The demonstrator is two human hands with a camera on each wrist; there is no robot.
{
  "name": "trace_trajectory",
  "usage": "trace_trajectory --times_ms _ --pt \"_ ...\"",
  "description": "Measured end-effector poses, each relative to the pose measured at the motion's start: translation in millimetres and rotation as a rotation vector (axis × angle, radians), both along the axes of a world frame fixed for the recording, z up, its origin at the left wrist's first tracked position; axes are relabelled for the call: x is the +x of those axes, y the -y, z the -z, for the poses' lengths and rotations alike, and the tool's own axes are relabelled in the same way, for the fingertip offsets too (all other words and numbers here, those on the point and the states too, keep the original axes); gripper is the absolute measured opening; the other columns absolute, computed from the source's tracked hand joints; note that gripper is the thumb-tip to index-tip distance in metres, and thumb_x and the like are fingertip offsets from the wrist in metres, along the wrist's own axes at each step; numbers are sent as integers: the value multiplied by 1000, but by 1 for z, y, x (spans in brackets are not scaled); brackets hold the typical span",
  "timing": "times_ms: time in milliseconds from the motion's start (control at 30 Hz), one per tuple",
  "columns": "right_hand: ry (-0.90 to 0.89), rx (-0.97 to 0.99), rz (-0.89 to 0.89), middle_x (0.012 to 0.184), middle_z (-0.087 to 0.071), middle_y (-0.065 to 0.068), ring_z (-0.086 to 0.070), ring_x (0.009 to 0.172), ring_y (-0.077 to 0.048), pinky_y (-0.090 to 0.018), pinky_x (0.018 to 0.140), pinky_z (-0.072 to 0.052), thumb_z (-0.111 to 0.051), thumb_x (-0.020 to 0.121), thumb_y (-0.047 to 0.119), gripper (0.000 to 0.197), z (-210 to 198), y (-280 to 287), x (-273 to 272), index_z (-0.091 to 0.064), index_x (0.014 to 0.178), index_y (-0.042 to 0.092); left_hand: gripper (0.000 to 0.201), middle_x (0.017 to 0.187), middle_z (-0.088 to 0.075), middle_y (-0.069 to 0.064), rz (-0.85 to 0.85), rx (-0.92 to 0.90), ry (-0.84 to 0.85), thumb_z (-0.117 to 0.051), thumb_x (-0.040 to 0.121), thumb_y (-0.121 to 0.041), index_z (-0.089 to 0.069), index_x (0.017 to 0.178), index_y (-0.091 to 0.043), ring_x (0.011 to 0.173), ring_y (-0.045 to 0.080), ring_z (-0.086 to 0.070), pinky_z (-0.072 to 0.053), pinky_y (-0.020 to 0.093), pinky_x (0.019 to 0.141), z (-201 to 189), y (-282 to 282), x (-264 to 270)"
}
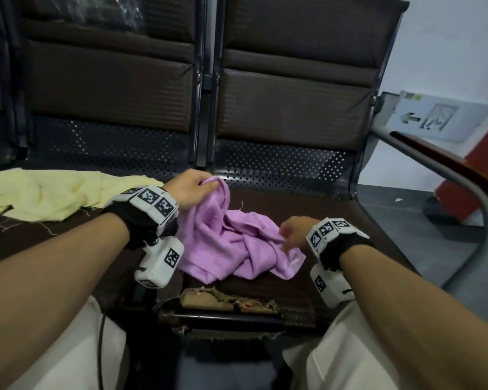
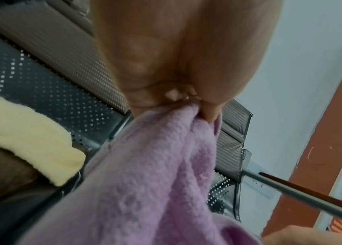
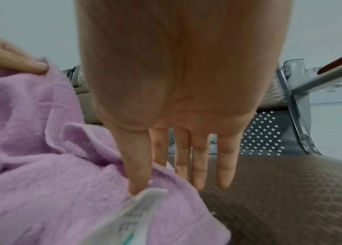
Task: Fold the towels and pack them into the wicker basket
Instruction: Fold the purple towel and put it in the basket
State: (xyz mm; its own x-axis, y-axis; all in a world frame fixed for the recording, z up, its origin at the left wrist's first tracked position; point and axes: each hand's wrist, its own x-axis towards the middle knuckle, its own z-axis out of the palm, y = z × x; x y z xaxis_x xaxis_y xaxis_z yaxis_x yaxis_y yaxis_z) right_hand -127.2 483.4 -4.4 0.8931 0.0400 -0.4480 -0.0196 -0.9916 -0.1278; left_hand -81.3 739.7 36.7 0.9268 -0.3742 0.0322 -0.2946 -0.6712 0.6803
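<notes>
A crumpled purple towel (image 1: 231,243) lies on the brown bench seat (image 1: 335,220). My left hand (image 1: 209,184) grips its far corner in curled fingers and holds it a little above the seat; the left wrist view shows the purple towel (image 2: 155,174) hanging from the left hand (image 2: 205,107). My right hand (image 1: 283,235) is at the towel's near right edge. In the right wrist view the right hand (image 3: 155,179) pinches that purple towel (image 3: 50,182) edge between thumb and forefinger beside a white label (image 3: 136,213), its other fingers straight. No wicker basket is in view.
A pale yellow towel (image 1: 40,195) lies spread on the seat to the left. The seat's front edge is torn, with padding (image 1: 228,301) showing. A metal armrest (image 1: 462,175) curves along the right side. Padded backrests (image 1: 288,102) stand behind.
</notes>
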Motion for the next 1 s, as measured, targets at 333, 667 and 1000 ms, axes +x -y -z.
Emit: trace_trajectory --times_ms 333,667,1000 --pt "262 221 47 85 -60 -3 -56 78 -17 -23 57 -40 -45 99 27 22 -21 -10 5 -60 87 15 50 69 -60 8 -130 225 127 -37 96 -48 -49 61 -14 74 26 -54 -42 36 73 2 -29 2" --pt "556 1204 91 50 -52 -3 -38 29 -9 -16 31 -29 -56 95 16 11 -72 -62 -4 -58 105 14 57 55 -39 9 -113 -350 51 -58 87 -46 -45 52 -3 53 17 -35 -32 29 57 -41 -10 -20" --pt "438 1029 59 65 -60 -8 -52 58 -19 -29 54 -44 -57 94 19 25 -54 -89 -1 -66 77 4 53 68 -50 9 83 -409 -102 -60 78 -50 -61 76 3 65 19 -43 -37 32 67 -41 -20 -29"
